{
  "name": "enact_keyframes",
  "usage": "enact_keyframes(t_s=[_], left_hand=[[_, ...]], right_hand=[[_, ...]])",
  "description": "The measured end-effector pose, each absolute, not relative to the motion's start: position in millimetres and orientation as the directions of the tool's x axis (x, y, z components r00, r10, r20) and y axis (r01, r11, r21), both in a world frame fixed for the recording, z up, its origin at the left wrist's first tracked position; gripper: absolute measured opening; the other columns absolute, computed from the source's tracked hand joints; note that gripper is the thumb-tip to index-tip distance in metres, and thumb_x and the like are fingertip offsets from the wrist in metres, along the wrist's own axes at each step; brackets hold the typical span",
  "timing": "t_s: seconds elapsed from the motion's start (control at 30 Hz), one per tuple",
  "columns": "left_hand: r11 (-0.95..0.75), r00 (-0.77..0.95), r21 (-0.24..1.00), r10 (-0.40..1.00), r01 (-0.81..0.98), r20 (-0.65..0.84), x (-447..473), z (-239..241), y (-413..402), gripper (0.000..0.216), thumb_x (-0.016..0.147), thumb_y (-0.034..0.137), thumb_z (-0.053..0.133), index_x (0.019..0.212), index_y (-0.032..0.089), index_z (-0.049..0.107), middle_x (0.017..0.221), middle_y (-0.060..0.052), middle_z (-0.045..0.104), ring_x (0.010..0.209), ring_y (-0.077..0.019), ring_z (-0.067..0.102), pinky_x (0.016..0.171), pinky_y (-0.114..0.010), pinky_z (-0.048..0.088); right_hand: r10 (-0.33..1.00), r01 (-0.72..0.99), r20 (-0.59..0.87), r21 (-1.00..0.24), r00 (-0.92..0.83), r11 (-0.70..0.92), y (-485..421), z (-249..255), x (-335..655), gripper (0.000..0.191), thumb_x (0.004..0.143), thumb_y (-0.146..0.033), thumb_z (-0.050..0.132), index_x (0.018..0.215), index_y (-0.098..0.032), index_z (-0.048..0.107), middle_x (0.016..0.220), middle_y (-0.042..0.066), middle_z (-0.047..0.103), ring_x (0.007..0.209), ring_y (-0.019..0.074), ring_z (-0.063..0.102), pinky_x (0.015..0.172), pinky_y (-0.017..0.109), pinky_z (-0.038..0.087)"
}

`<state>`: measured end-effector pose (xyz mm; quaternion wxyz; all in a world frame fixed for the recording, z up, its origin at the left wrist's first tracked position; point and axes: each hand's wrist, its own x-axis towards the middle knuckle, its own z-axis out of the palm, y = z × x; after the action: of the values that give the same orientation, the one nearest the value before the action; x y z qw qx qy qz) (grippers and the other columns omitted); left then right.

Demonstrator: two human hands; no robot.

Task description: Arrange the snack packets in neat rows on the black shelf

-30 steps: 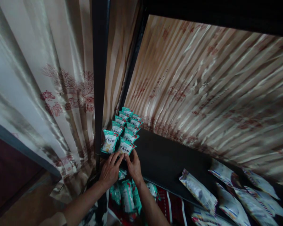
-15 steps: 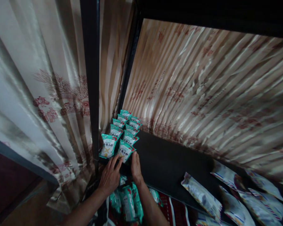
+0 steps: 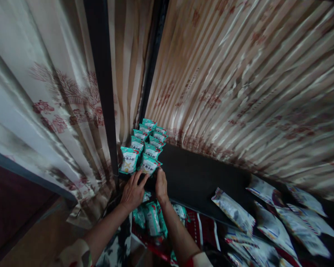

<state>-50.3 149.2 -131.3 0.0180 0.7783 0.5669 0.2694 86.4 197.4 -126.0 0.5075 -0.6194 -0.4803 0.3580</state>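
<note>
Two rows of teal-and-white snack bags (image 3: pixel 137 144) stand one behind another on the black shelf (image 3: pixel 195 168), by its left end. The front snack bag (image 3: pixel 149 165) of the right row is between my hands. My left hand (image 3: pixel 134 189) touches its lower left part, fingers stretched out. My right hand (image 3: pixel 161 183) lies along its lower right corner with the fingers straight; part of the thumb side is hard to make out. Beside it, the front bag of the left row (image 3: pixel 128 160) stands upright, untouched.
Below the shelf edge, several more teal bags (image 3: pixel 153 218) lie in a red container (image 3: pixel 193 226). White-and-blue packets (image 3: pixel 235 211) lie scattered at the right. A dark post (image 3: pixel 102 85) rises at left, and pleated curtains (image 3: pixel 225 92) hang behind the shelf.
The view has tipped downward and shifted slightly, so the shelf and bags sit higher in the picture. Both hands stay at the same front bag, which appears tilted a little more.
</note>
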Motion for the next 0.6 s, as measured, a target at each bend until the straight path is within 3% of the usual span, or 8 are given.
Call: enact_keyframes(t_s=[0.13, 0.23, 0.4, 0.6], left_hand=[[-0.369, 0.206, 0.331, 0.876, 0.868, 0.436, -52, -129, 149, 0.062, 0.077, 0.008, 0.047, 0.136, 0.026, 0.04, 0.142, -0.008, 0.035, 0.126, -0.0269, 0.036, 0.101, -0.042, 0.04], [-0.399, 0.225, 0.327, 0.859, 0.857, 0.459, -54, -129, 146, 0.061, 0.077, 0.009, 0.048, 0.135, 0.026, 0.041, 0.14, -0.009, 0.036, 0.125, -0.0268, 0.038, 0.101, -0.042, 0.04], [-0.474, 0.299, 0.295, 0.823, 0.829, 0.483, -54, -129, 130, 0.048, 0.079, 0.009, 0.044, 0.125, 0.02, 0.052, 0.125, -0.01, 0.05, 0.117, -0.0242, 0.046, 0.095, -0.039, 0.045], [-0.597, 0.443, 0.277, 0.771, 0.753, 0.457, -47, -131, 98, 0.04, 0.077, 0.006, 0.04, 0.109, 0.018, 0.06, 0.111, -0.01, 0.057, 0.105, -0.0209, 0.052, 0.089, -0.035, 0.049]], right_hand=[[0.954, 0.109, 0.002, -0.994, 0.299, -0.032, 164, -114, 91, 0.062, 0.086, -0.06, 0.031, 0.121, -0.015, 0.054, 0.12, 0.013, 0.059, 0.104, 0.0216, 0.057, 0.085, 0.034, 0.047], [0.944, 0.113, -0.019, -0.992, 0.329, -0.059, 129, -116, 103, 0.057, 0.086, -0.059, 0.035, 0.115, -0.015, 0.057, 0.116, 0.012, 0.061, 0.097, 0.0213, 0.06, 0.079, 0.033, 0.05], [0.966, 0.39, -0.013, -0.913, 0.26, -0.117, 75, -149, 135, 0.043, 0.081, -0.052, 0.046, 0.101, -0.019, 0.063, 0.1, 0.009, 0.069, 0.095, 0.023, 0.063, 0.086, 0.036, 0.047], [0.953, 0.685, 0.066, -0.71, 0.297, -0.164, 45, -195, 169, 0.036, 0.078, -0.038, 0.042, 0.094, -0.018, 0.067, 0.1, 0.013, 0.068, 0.097, 0.0281, 0.062, 0.087, 0.042, 0.046]])
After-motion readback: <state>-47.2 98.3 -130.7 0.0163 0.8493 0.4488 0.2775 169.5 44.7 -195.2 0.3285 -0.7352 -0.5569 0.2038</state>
